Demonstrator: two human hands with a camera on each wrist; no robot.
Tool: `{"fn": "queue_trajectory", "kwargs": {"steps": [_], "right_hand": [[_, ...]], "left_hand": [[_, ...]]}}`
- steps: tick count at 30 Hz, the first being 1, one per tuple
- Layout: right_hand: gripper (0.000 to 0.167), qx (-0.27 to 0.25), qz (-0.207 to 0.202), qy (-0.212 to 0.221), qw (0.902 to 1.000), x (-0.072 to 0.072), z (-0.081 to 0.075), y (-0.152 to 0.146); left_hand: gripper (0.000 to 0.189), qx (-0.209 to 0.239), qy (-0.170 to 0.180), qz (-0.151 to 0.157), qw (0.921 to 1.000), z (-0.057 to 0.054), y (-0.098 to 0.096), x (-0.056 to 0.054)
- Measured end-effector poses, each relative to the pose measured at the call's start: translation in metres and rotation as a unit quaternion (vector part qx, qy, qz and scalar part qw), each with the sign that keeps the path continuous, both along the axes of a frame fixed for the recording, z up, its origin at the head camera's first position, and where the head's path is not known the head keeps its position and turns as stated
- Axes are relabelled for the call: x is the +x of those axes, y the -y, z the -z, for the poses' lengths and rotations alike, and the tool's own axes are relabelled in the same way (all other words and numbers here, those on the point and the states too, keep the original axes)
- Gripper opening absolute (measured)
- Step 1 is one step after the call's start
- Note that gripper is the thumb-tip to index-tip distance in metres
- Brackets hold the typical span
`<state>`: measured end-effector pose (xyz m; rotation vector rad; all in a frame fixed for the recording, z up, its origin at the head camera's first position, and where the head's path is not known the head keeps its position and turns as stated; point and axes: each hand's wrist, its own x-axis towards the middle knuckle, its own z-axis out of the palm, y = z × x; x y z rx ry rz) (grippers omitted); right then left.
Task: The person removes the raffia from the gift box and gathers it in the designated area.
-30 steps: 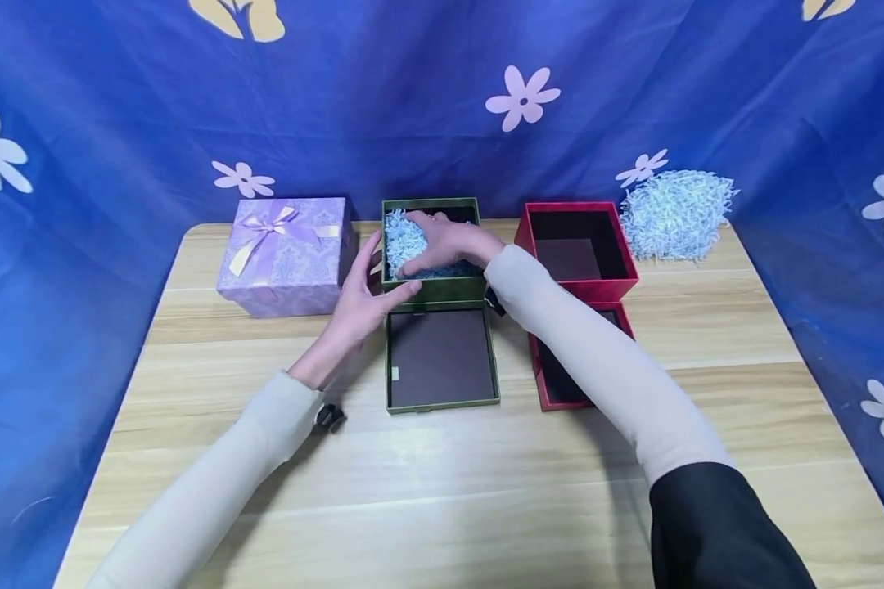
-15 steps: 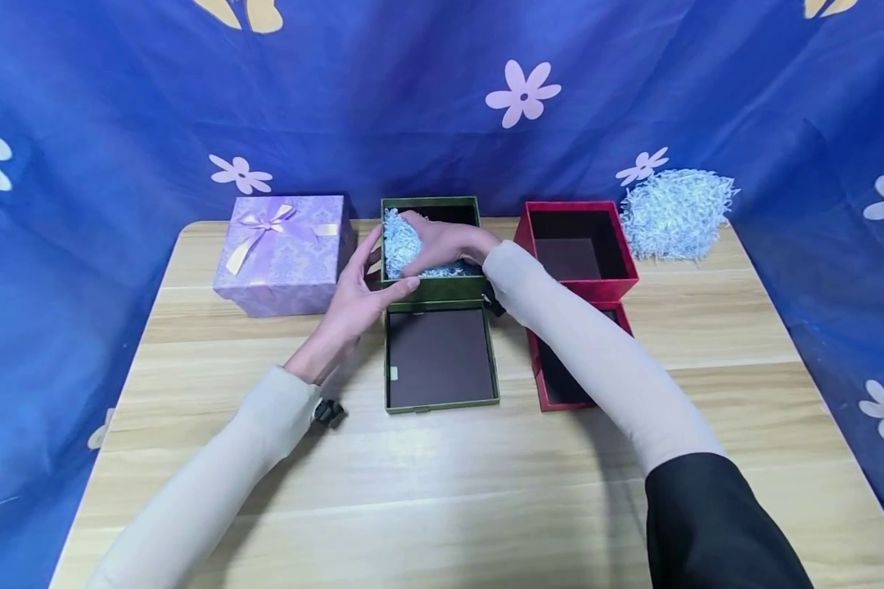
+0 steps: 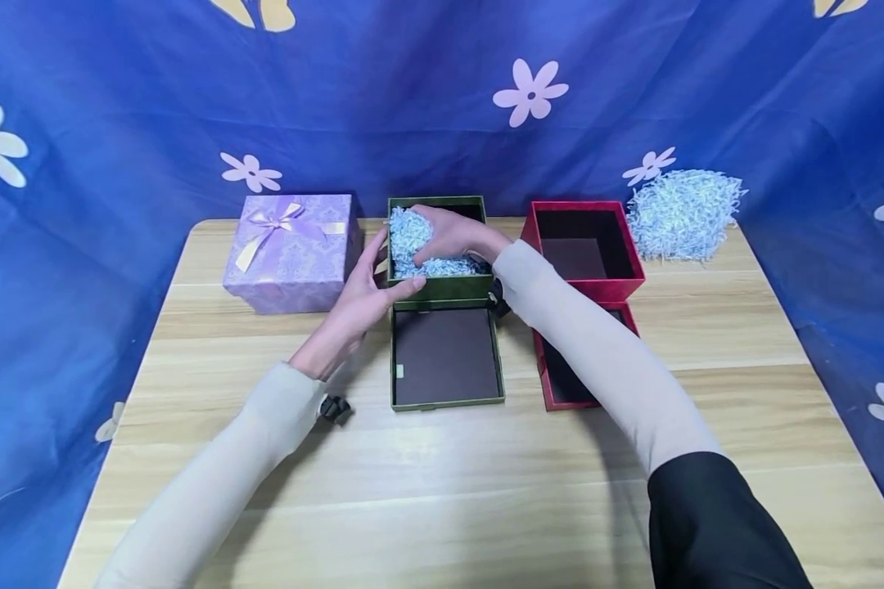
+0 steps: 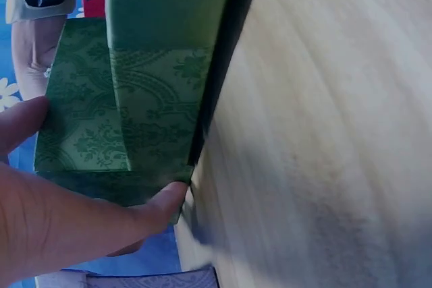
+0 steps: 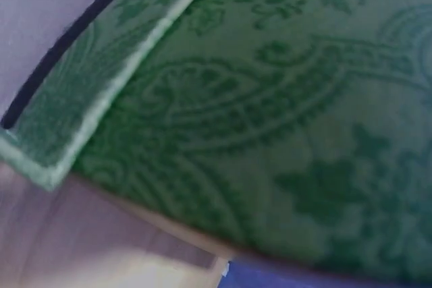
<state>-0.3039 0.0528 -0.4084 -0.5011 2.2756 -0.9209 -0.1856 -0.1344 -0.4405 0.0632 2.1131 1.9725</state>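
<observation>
A green patterned box [image 3: 449, 288] stands without its lid at the back middle, with light-blue shredded paper [image 3: 410, 236] inside. My right hand [image 3: 453, 233] reaches into it from the right, thumb and fingers curled round some of the paper; its fingertips are partly hidden. At the box's near left corner, my left hand [image 3: 361, 303] rests thumb and nearly straight fingers on the walls. The left wrist view shows this thumb [image 4: 23, 123] at the rim and a finger [image 4: 155, 214] along the box side [image 4: 162, 99]. Only green patterned cardboard [image 5: 270, 119] fills most of the right wrist view.
The green lid [image 3: 448, 360] lies upturned before its box. To the right are a red box [image 3: 610, 289] without its lid and a red lid [image 3: 570, 380], under the right forearm. A shredded-paper heap [image 3: 685, 214] sits back right; a lilac bow-tied box [image 3: 302, 262] stands left.
My right thumb and fingers have drawn closer together in the green box, and the paper at its left bulges slightly higher. My left hand stays at the corner.
</observation>
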Motion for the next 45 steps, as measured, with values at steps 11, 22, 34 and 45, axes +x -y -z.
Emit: {"fn": "queue_trajectory", "kwargs": {"steps": [11, 22, 34, 45], "right_hand": [[0.104, -0.06, 0.031, -0.024, 0.9974, 0.002, -0.021, -0.013], [0.106, -0.086, 0.071, -0.054, 0.9923, 0.004, -0.058, -0.043], [0.09, -0.187, 0.1, -0.067, 0.9749, 0.017, -0.084, -0.086], [0.091, -0.241, 0.173, -0.016, 0.9549, 0.032, -0.099, -0.132]], "left_hand": [[0.108, -0.025, 0.026, -0.004, 0.9993, -0.008, -0.005, 0.001], [0.111, -0.039, -0.011, -0.008, 0.9991, -0.014, -0.011, 0.007], [0.112, -0.023, -0.032, -0.008, 0.9992, -0.012, -0.014, 0.002], [0.111, -0.033, -0.042, -0.014, 0.9985, -0.001, -0.017, -0.009]]}}
